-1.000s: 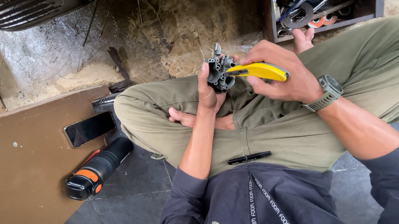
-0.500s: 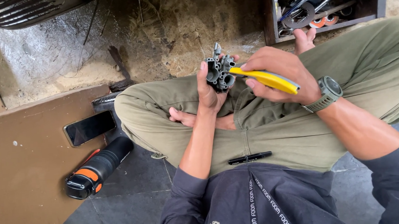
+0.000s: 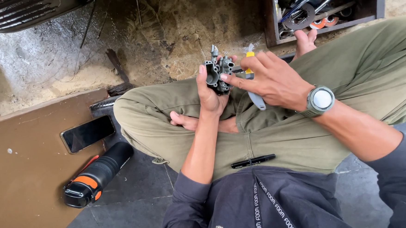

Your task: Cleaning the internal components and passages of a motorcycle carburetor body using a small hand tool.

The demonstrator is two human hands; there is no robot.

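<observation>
Yellow-handled tool (image 3: pixel 253 86) now pointing downward

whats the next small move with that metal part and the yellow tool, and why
Probably turn the yellow-handled tool back so its tip meets the grey metal part. The left hand holds the part upright, while the right hand has the tool hanging down under the palm, and only its index finger touches the part.
</observation>
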